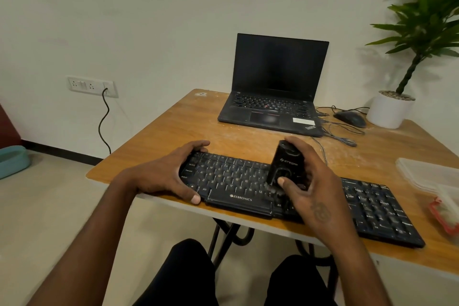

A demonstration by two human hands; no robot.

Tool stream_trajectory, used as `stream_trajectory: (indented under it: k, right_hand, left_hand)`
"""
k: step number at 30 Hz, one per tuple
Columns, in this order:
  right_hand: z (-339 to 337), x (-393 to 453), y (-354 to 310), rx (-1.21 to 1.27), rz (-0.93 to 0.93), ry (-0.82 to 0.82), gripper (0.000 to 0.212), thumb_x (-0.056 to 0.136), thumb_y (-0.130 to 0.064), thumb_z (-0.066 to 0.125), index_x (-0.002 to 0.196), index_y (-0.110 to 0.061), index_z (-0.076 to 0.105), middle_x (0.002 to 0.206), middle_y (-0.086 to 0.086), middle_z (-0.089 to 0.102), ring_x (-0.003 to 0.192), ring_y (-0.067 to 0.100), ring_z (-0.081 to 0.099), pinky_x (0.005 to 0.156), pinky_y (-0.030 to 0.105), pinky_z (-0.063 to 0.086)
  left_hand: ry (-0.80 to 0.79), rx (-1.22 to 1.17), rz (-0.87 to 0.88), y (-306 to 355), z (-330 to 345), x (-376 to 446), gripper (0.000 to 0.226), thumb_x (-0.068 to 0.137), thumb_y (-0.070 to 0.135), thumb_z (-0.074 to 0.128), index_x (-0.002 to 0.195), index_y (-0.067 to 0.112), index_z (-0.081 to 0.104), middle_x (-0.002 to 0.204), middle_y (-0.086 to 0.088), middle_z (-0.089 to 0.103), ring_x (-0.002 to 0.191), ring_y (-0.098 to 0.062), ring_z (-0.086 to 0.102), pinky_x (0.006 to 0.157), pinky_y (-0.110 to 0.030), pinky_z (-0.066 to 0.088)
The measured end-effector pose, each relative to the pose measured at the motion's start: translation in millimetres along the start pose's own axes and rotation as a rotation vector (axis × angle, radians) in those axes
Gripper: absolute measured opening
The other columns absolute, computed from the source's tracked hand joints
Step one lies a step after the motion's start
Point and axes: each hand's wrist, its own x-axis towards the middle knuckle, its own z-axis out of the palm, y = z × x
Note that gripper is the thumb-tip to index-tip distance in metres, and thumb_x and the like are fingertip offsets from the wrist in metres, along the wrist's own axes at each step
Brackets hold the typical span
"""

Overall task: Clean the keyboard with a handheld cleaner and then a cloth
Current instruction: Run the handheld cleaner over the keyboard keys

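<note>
Left hand [171, 176] grips the keyboard [248, 181] at its 9 o'clock end, steadying it, while right hand [310, 181] wraps the handheld cleaner [285, 164], nozzle down on mid-board keys.

1. Setting: small office or home workstation.
2. Wooden table [173, 129] on a black metal frame, against a plain white wall.
3. Open laptop [275, 87], wired mouse [350, 118], black keyboard [248, 189].
4. Wall socket panel [92, 86] with a cable plugged in.
5. Potted plant [407, 67] in a white pot.
</note>
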Motion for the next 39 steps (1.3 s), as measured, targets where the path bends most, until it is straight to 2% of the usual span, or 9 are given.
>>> stream_trajectory:
  k: [4,7,11,14,19,24,27,31,39]
  right_hand:
    - [22,9,-11,-0.056,-0.015,-0.022,0.078,0.088,-0.011,0.073,0.141,-0.057,0.039,0.097,-0.030,0.055,0.081,-0.012,0.062,0.061,0.020,0.059]
    - [35,14,-16,-0.041,-0.040,-0.057,0.078,0.089,-0.012,0.073,0.141,-0.057,0.038,0.101,-0.026,0.061,0.087,-0.004,0.065,0.068,0.027,0.062]
    - [18,10,-7,0.020,-0.006,-0.056,0.077,0.088,-0.009,0.073,0.141,-0.055,0.041,0.108,-0.027,0.056,0.093,-0.015,0.061,0.067,0.028,0.062]
    - [0,4,3,-0.008,0.018,-0.003,0.080,0.086,-0.008,0.074,0.141,-0.055,0.042,0.110,-0.028,0.053,0.091,-0.008,0.062,0.063,0.025,0.060]
    - [22,11,-9,-0.127,-0.005,-0.035,0.080,0.088,-0.012,0.073,0.141,-0.060,0.036,0.097,-0.031,0.053,0.080,-0.009,0.059,0.064,0.022,0.060]
    - [52,23,-21,-0.121,-0.061,-0.093,0.078,0.091,-0.014,0.070,0.143,-0.059,0.033,0.110,-0.011,0.067,0.087,0.002,0.065,0.069,0.029,0.062]
    - [37,24,-15,-0.111,-0.015,-0.056,0.079,0.091,-0.010,0.069,0.144,-0.057,0.035,0.109,-0.014,0.059,0.081,-0.003,0.061,0.064,0.025,0.061]
    - [10,24,-1,-0.185,0.097,0.075,0.082,0.088,-0.005,0.071,0.144,-0.054,0.037,0.111,-0.009,0.057,0.081,0.002,0.061,0.065,0.034,0.062]
    - [58,37,-20,-0.187,0.005,-0.028,0.082,0.090,-0.007,0.069,0.143,-0.057,0.032,0.111,-0.004,0.067,0.092,0.015,0.068,0.071,0.039,0.063]
  left_hand:
    - [-0.005,0.007,-0.001,0,0,0,0.128,0.056,0.054,0.098,0.154,0.064,0.017,0.156,0.023,0.033,0.140,0.000,0.042,0.117,-0.033,0.045]
    - [-0.011,0.002,-0.002,1,0,-1,0.128,0.056,0.052,0.097,0.155,0.063,0.017,0.156,0.022,0.033,0.140,-0.002,0.044,0.116,-0.033,0.046]
    - [-0.009,0.006,0.000,1,0,0,0.127,0.057,0.050,0.098,0.155,0.063,0.017,0.156,0.022,0.033,0.141,-0.002,0.043,0.116,-0.033,0.046]
    - [-0.005,0.002,-0.004,0,-1,0,0.127,0.057,0.051,0.098,0.154,0.064,0.017,0.157,0.024,0.033,0.140,0.000,0.042,0.117,-0.033,0.045]
    - [-0.002,-0.001,-0.002,0,0,0,0.127,0.055,0.053,0.098,0.153,0.065,0.018,0.156,0.023,0.033,0.140,-0.001,0.043,0.117,-0.034,0.045]
    - [-0.016,0.015,-0.003,1,-1,-1,0.128,0.057,0.053,0.097,0.155,0.064,0.016,0.156,0.023,0.032,0.140,-0.002,0.043,0.115,-0.032,0.047]
    - [-0.017,0.012,-0.001,2,-1,0,0.128,0.056,0.053,0.097,0.155,0.063,0.017,0.156,0.024,0.032,0.140,0.000,0.042,0.116,-0.032,0.046]
    - [-0.007,-0.002,0.000,-1,-1,0,0.128,0.056,0.052,0.098,0.155,0.063,0.017,0.157,0.023,0.032,0.141,-0.001,0.042,0.117,-0.033,0.044]
    - [-0.019,0.001,-0.004,-1,-1,1,0.127,0.058,0.049,0.098,0.154,0.064,0.017,0.156,0.025,0.032,0.137,0.006,0.043,0.112,-0.026,0.047]
